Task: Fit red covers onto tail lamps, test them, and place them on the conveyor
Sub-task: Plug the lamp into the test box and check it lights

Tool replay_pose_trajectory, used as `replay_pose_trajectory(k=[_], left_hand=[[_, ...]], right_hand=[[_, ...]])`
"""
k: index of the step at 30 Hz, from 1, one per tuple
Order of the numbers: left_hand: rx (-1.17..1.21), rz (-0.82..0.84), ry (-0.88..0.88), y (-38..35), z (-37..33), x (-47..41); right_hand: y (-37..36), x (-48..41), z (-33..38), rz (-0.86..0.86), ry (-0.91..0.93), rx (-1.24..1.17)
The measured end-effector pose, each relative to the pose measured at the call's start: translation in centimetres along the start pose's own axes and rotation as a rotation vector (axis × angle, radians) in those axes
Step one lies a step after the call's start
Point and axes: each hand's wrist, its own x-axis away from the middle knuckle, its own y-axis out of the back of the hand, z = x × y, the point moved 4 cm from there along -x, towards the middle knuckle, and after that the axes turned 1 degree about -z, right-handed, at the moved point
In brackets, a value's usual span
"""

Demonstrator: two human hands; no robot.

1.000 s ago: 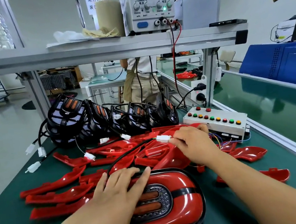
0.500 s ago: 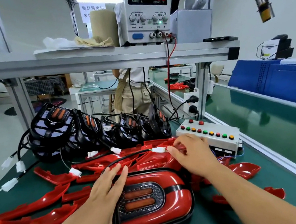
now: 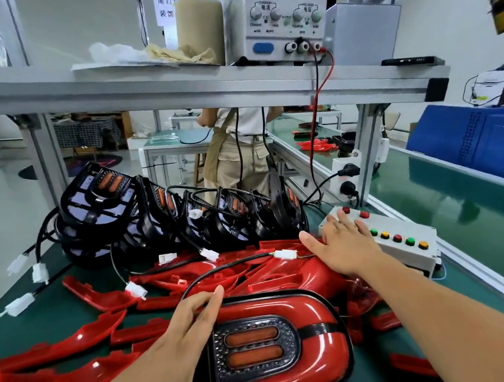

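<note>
1. The power supply [image 3: 287,3] on the shelf now reads 12.00 in red; half a second ago that readout showed only zeros. I take that to mean the lamp is under test.
2. The covered tail lamp [image 3: 269,350] lies flat on the green mat, just in front of me. One lamp is covered; six or so bare black ones [image 3: 182,215] stand in a row behind.
3. Loose red covers [image 3: 54,347] lie scattered, too overlapped to count.
4. My left hand [image 3: 182,340] rests open on the lamp's left edge, gripping nothing.
5. My right hand [image 3: 345,248] has left the white connector [image 3: 287,254] and lies spread, empty, on the button box [image 3: 418,250]. Seven buttons show; others may be hidden.
</note>
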Motion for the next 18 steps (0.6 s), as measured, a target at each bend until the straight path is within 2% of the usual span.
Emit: replay_pose_trajectory(k=[2,3,4,7,9,10,11,12,13,14,15,17,18], left_hand=[[-0.154,-0.079,-0.106,0.1,0.7,0.1],[-0.147,-0.088,-0.085,0.4,-0.2,0.2],[-0.142,-0.006,-0.097,0.2,-0.6,0.3],[0.029,0.0,-0.032,-0.2,-0.5,0.2],[0.112,0.038,0.091,-0.1,-0.6,0.4],[0.094,0.09,0.086,-0.3,-0.5,0.6],[0.182,0.1,0.166,-0.4,-0.9,0.3],[0.298,0.097,0.223,-0.3,-0.8,0.0],[0.339,0.042,0.182,0.1,-1.0,-0.4],[0.385,0.026,0.219,-0.2,-0.5,-0.8],[0.354,0.052,0.27,0.0,-1.0,-0.8],[0.158,0.093,0.21,-0.2,-1.7,-1.1],[0.139,0.064,0.183,-0.3,-1.5,-0.9]], right_hand=[[0.0,-0.1,0.0,-0.014,0.0,0.003],[-0.1,0.0,0.0,-0.021,0.0,0.004],[-0.1,0.0,0.0,-0.026,0.0,0.004],[-0.3,0.1,-0.1,-0.026,-0.005,0.02],[-0.4,0.1,-0.1,-0.016,-0.012,0.031],[-0.5,0.0,-0.1,-0.015,-0.016,0.033],[-0.5,0.0,-0.1,-0.016,-0.019,0.032],[-0.6,0.0,-0.2,-0.015,-0.022,0.03],[-0.6,0.0,-0.2,-0.013,-0.025,0.025],[-0.6,0.0,-0.2,-0.011,-0.028,0.02],[-0.6,0.0,-0.2,-0.009,-0.032,0.014],[-0.7,0.0,-0.3,-0.007,-0.043,0.009],[-0.7,0.0,-0.3,-0.007,-0.048,0.009]])
